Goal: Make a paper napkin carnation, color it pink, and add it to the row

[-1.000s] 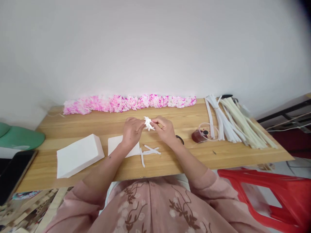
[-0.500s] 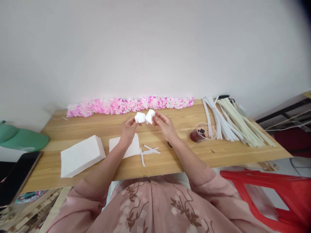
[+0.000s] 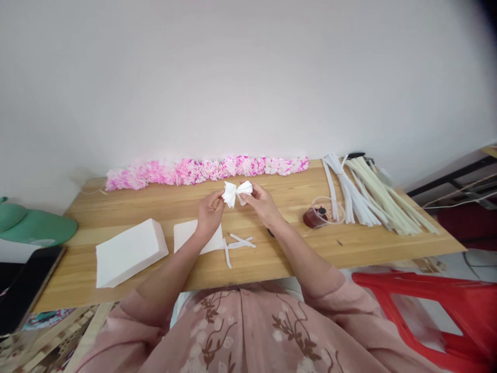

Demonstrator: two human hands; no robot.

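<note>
A white tissue-paper bow (image 3: 237, 192), pinched in at its middle and fanned out at both ends, is held above the wooden table. My left hand (image 3: 210, 210) is closed with its fingertips at the bow's left end. The right end is gripped between thumb and fingers of my right hand (image 3: 263, 205). Below my left forearm lies a thin stack of white tissue sheets (image 3: 209, 239). Several short white strips (image 3: 239, 242) lie beside it, some crossing each other.
A thick white tissue stack (image 3: 130, 254) lies at left, near a dark phone (image 3: 29, 285) and a green cap (image 3: 42, 225). Pink-and-white paper flowers (image 3: 202, 171) line the wall. At right are a dark red jar (image 3: 315, 217), white strip bundles (image 3: 359, 202) and a red stool (image 3: 407, 305).
The bow has turned in my hands, so its fanned folds and narrow middle now show. My left hand has shifted slightly right and down.
</note>
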